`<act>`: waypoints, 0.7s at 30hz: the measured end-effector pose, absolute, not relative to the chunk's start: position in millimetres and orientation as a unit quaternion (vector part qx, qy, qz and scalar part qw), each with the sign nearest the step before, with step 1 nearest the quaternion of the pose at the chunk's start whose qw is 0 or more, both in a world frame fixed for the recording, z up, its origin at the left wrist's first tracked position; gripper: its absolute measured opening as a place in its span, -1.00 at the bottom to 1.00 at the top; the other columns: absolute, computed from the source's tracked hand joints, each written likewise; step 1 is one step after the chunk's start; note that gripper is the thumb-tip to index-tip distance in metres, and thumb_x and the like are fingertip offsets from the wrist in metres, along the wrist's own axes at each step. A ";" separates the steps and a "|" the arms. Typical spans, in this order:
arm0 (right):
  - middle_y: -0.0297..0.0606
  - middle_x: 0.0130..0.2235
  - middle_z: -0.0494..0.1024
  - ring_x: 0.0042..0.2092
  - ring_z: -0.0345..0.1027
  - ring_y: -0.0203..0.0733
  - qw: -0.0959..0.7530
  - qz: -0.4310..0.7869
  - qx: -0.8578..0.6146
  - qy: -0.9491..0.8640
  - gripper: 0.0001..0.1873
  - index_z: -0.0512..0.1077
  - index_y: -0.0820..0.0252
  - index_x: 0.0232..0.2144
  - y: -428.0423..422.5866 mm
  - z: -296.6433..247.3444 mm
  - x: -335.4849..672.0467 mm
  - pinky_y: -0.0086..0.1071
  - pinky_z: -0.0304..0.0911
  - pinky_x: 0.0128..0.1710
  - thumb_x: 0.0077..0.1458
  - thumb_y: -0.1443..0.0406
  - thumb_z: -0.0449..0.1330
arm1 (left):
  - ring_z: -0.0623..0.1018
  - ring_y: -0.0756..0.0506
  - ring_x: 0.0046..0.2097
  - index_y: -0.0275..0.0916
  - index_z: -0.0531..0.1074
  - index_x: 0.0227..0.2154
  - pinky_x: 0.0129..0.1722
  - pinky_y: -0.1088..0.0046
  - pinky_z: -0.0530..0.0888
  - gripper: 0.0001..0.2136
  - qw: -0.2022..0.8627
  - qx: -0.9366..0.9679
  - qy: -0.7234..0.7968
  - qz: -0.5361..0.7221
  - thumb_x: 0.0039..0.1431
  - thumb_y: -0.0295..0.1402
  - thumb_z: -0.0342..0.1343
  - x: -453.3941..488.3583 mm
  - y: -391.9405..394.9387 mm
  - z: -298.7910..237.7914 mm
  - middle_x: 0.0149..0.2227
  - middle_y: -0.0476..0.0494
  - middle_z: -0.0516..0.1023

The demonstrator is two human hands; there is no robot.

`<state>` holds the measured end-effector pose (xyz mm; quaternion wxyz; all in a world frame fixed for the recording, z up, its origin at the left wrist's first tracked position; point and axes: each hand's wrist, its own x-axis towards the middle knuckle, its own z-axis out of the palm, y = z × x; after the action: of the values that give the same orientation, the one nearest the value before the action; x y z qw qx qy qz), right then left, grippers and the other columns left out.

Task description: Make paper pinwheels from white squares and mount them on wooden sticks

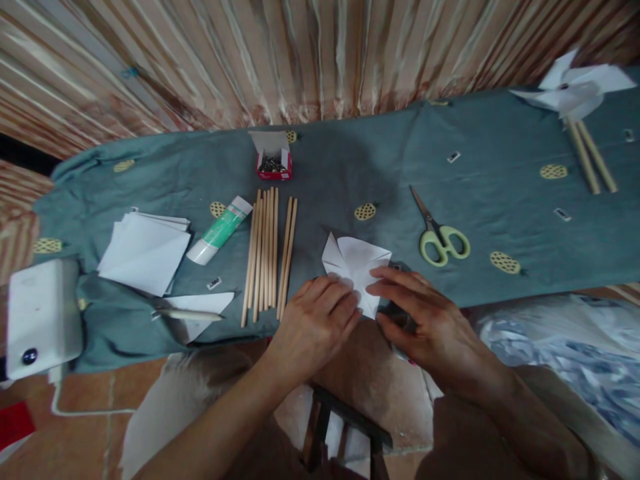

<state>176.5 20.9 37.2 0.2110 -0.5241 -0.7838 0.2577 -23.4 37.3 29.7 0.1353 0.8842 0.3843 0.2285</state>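
A white paper square with cut corners (361,257) lies at the table's front edge, between my two hands. Curled fingers of my left hand (320,310) press on its left and lower part; the fingertips are bent over the paper. From the right, my right hand (420,303) reaches in with fingers apart, the tips touching the paper's right side. Green-handled scissors (443,241) lie just beyond my right hand. To the left of the paper is a row of wooden sticks (265,250).
Farther left lie a glue tube (220,230), stacked white paper squares (145,250), a pen (187,314) on a paper piece and a white device (44,313). An open red box of small metal pins (273,163) stands at the back. Paper pinwheels (575,93) on sticks lie far right.
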 end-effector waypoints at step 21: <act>-0.16 0.10 0.44 0.12 0.33 -0.05 0.240 0.321 -0.514 -0.758 -0.86 0.51 0.10 -0.27 28.7 31.9 170.6 -0.07 0.32 0.09 0.19 0.33 0.14 | 0.51 -0.12 -0.13 -0.30 0.50 -0.28 -0.16 0.29 0.53 -0.90 0.150 0.883 0.384 0.224 0.25 -0.46 0.08 -23.7 37.5 29.3 -0.21 -0.15 0.57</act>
<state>170.6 28.7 31.9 0.2401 -0.5138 -0.7584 0.3212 -23.7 37.5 29.3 0.1502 0.8832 0.3835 0.2244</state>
